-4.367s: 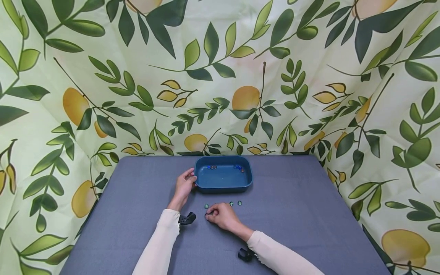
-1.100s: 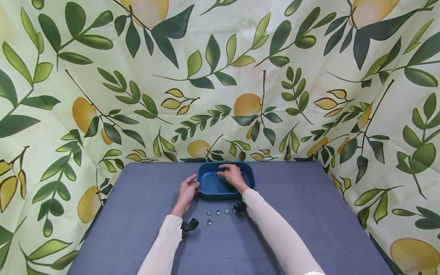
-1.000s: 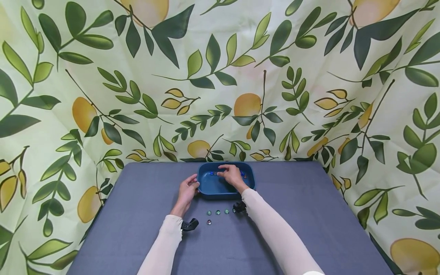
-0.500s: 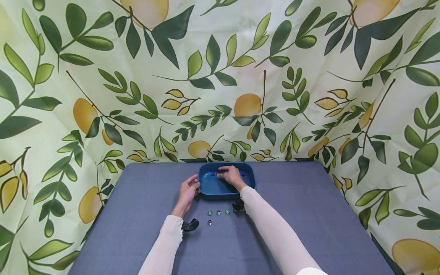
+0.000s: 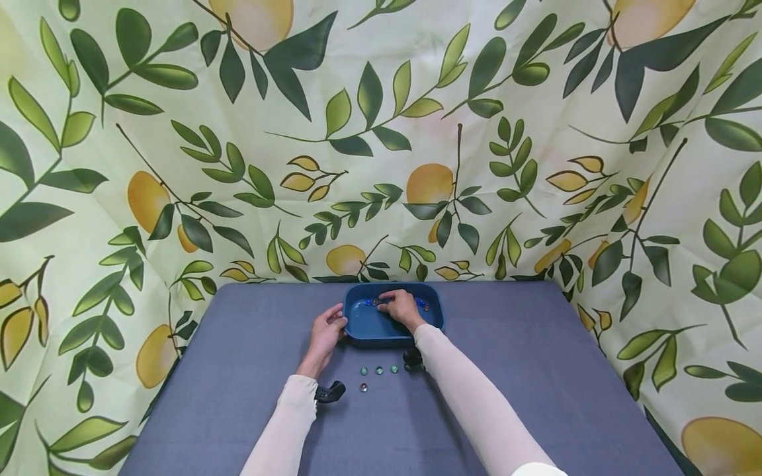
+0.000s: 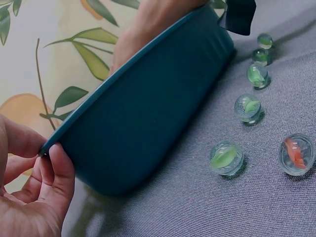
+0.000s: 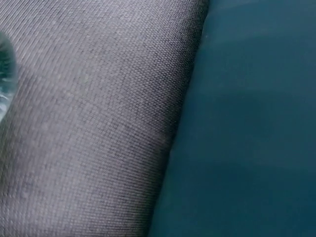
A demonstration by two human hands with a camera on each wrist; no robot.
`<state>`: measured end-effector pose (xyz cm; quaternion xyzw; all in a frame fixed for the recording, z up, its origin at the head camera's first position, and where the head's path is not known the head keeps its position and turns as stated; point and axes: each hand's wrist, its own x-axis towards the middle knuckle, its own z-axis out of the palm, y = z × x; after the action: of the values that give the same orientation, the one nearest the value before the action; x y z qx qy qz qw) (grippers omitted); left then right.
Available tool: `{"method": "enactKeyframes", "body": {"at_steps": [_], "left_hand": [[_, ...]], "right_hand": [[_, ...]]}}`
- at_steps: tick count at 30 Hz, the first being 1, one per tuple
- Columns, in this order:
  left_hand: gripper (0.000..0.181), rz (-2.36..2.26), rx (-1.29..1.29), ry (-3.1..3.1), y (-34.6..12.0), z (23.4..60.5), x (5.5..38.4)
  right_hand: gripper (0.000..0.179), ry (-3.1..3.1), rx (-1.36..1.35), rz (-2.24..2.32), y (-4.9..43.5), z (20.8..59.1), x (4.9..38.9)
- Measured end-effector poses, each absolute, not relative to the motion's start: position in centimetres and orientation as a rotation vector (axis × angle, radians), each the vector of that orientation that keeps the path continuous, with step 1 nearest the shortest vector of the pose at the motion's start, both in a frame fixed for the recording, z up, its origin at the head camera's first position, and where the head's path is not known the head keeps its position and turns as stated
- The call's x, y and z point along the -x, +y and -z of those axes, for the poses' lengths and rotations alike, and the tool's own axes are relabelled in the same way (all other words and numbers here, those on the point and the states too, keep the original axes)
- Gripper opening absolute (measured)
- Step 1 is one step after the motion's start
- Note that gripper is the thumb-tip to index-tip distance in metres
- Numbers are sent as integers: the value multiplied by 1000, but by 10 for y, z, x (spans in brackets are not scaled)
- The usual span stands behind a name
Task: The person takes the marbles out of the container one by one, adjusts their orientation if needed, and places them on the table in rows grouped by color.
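My left hand (image 5: 325, 332) pinches the left rim of a blue tray (image 5: 378, 342); the left wrist view shows thumb and fingers on its edge. My right hand (image 5: 403, 309) reaches inside, its thumb and forefinger round a small dark marble beside a blue marble (image 5: 368, 303) near the back wall. More marbles (image 5: 422, 303) sit at the tray's back right. In front of the tray several green-swirled marbles (image 6: 248, 106) stand in a row. A clear marble with an orange-red swirl (image 6: 296, 154) lies nearer me. The right wrist view does not show the right fingers.
A grey cloth (image 5: 238, 370) covers the table, with a leaf-and-fruit patterned curtain (image 5: 357, 152) behind and at both sides. Black wrist devices (image 5: 331, 391) hang from both sleeves. The right one hovers close to the row's right end.
The right hand has gone from the table into the tray, leaving the orange-red marble in front of the green row. In the last half second its forefinger has lowered toward the thumb. The left hand keeps its grip.
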<state>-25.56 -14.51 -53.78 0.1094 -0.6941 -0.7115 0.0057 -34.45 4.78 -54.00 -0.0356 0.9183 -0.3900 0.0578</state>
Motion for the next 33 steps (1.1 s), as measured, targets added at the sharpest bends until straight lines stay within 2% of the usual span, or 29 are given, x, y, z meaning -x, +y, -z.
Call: {"method": "enactKeyframes", "body": {"at_steps": [12,20,33], "left_hand": [[46,2218,-338,-2168,-143,538,255],[45,2220,-317,-2166,-143,539,254],[46,2211,-320,-2164,-144,539,253]], "right_hand": [[14,2866,102,1061,46,542,345],[13,2879,117,1075,49,541,342],[11,2817,189,1326,57,526,331]]}}
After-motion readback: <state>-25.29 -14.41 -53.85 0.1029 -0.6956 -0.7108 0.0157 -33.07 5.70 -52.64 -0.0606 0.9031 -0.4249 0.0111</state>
